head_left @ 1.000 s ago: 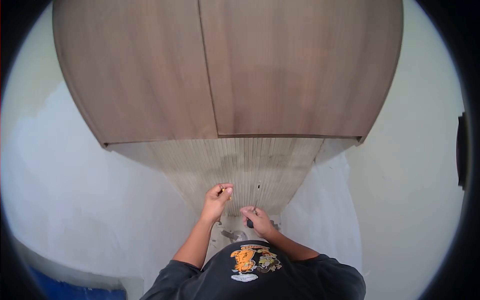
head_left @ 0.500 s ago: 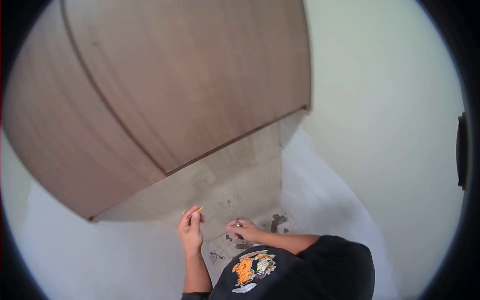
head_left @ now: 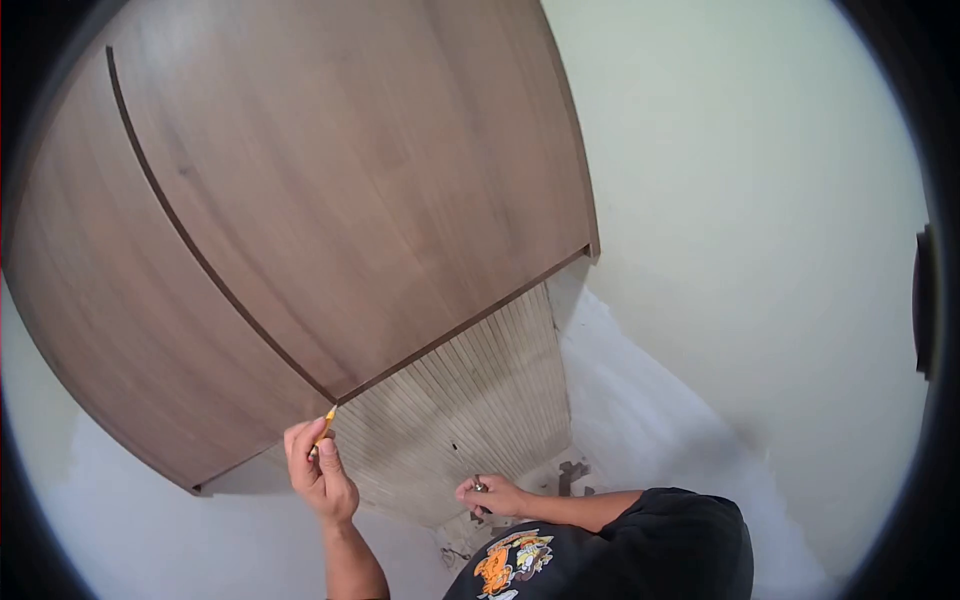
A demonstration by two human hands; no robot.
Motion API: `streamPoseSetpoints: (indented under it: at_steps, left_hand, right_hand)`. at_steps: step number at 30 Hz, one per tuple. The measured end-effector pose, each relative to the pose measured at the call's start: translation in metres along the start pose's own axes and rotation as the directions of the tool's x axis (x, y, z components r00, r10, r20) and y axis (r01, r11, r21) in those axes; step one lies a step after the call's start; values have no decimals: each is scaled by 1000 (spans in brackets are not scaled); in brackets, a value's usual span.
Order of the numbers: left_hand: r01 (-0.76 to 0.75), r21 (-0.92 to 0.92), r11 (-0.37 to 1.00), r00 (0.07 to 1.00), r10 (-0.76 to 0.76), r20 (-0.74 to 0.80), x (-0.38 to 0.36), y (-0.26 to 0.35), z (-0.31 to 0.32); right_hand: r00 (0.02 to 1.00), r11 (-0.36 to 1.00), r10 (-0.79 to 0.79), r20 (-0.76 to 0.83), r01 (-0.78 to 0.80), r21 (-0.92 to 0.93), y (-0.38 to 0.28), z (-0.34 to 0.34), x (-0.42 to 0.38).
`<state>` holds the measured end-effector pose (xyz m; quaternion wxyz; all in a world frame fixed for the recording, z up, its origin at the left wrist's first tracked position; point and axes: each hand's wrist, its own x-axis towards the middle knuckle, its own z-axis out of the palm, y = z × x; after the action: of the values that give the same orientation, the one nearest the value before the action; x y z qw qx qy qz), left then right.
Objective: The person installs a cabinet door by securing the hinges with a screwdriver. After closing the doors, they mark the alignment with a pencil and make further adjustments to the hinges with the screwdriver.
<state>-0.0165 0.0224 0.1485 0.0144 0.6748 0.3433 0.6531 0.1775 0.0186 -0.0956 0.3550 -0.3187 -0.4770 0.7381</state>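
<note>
Left fingers: curled shut around a pencil (head_left: 323, 432), thumb pressed along its side; the orange tip pokes up past the fingertips.
Left hand (head_left: 318, 472): raised, back toward the camera, wrist and bare forearm running down out of the bottom edge.
Pencil: tip right at the bottom edge of the cabinet (head_left: 300, 220), at the spot where the dark seam between its two doors meets that edge; whether it touches the wood cannot be told.
Right fingers: folded closed over a small tool (head_left: 479, 487); only a bit of metal shows above the knuckles and a dark bit below them, so its kind is unclear.
Right hand (head_left: 492, 496): low, near the chest, in front of the lower end of the panel (head_left: 470, 400); well apart from the left hand.
Right arm: bare forearm running right into a dark sleeve (head_left: 660, 530).
Panel: pale, ribbed with fine vertical slats, set against the wall under the cabinet; a small dark mark sits on it just above the right hand.
Cabinet: brown wood grain, two flat doors, hanging above the panel and filling the upper left of the view.
Wall (head_left: 760, 230): plain pale surface to the right of the cabinet, whiter lower down.
Shirt (head_left: 600, 560): dark, with an orange printed figure on the front.
Floor: dark blotches at the foot of the panel, beside the right hand.
</note>
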Motion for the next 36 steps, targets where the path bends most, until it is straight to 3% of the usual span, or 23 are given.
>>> streamPoseSetpoints:
  at_steps: [4, 9, 14, 20, 23, 26, 29, 32, 36]
  left_hand:
    - [-160, 141, 977, 987, 154, 52, 27, 6, -11]
    - [-153, 17, 988, 988, 152, 30, 31, 10, -14]
    - [57, 36, 998, 976, -63, 207, -6, -10, 11]
    - [382, 58, 922, 832, -371, 412, -67, -58, 35]
    - [506, 46, 862, 772, -476, 421, -87, -64, 39]
    - [546, 38, 837, 736, -501, 454, -94, -75, 34]
    - [532, 46, 846, 731, -486, 478, -108, -78, 47]
    - [696, -66, 715, 633, -567, 527, -131, -92, 65]
    - [879, -216, 425, 469, -691, 550, -159, -82, 92]
  right_hand:
    - [1000, 1000, -5, 11, 5, 14, -3, -1, 0]
    - [997, 998, -56, -48, 55, -11, -3, 3, -2]
    - [984, 987, -146, -106, 138, -82, -15, 11, -12]
    - [944, 961, -246, -220, 208, -183, -31, 21, -27]
    - [845, 854, -484, -227, 400, -333, -13, 14, -20]
    - [898, 918, -348, -269, 268, -291, -17, 18, -23]
    - [875, 915, -387, -290, 326, -239, -31, 10, -34]
    - [926, 978, -210, -313, 198, -70, -44, 7, -38]
    - [949, 985, -165, -270, 142, -103, -30, -9, -25]
